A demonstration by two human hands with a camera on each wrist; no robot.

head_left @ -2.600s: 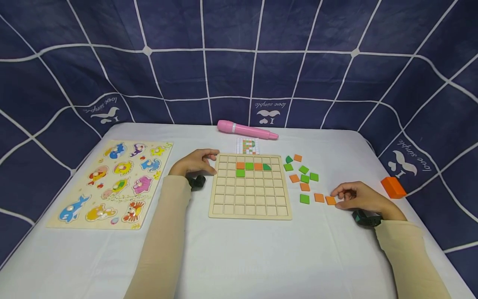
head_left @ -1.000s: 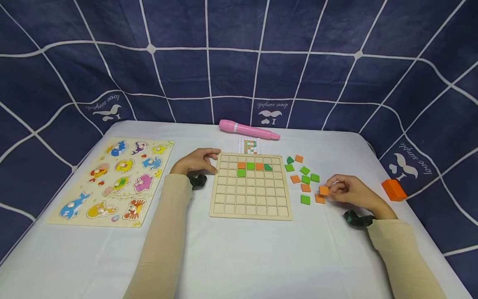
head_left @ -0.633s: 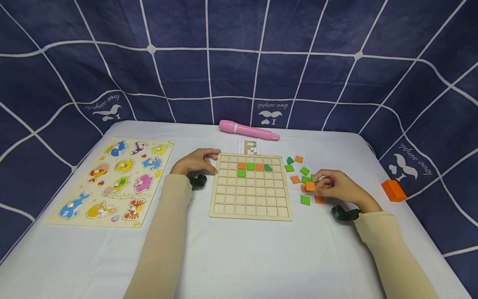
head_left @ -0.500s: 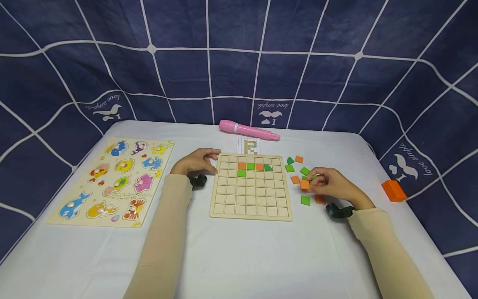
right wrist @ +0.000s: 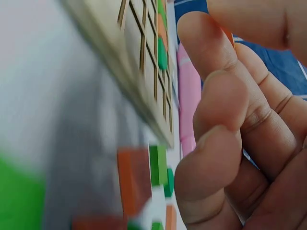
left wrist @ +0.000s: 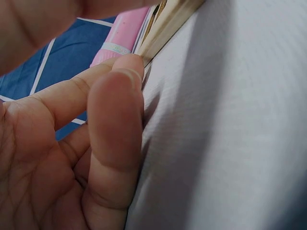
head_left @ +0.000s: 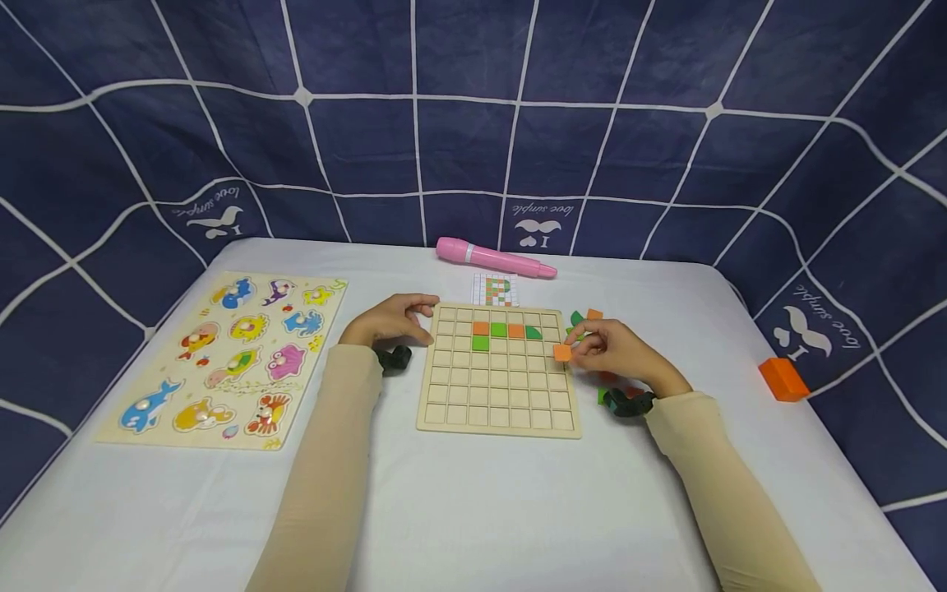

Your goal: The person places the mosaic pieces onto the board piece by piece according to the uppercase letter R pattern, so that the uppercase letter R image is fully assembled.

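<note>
A pale wooden grid board [head_left: 499,411] lies mid-table, with several green and orange tiles, one of them round-edged, in its upper cells. At the board's left edge rests my left hand [head_left: 388,321], index finger by the top corner and thumb lower down. Its fingertips [left wrist: 129,64] meet the board's side in the left wrist view. My right hand [head_left: 617,353] pinches an orange square tile [head_left: 562,353] over the board's right edge. In the right wrist view only a sliver of that tile shows behind the fingers.
Right of the board, loose green [right wrist: 157,165] and orange tiles [head_left: 595,314] lie partly under my right hand. Behind the board are a pattern card [head_left: 496,289] and a pink microphone-shaped toy [head_left: 496,259]. A sea-animal puzzle [head_left: 237,362] lies left; an orange block [head_left: 784,379] sits far right.
My right hand picked up an orange tile from the right end of the loose tiles and carried it left to the board's edge. The left hand stayed at the board.
</note>
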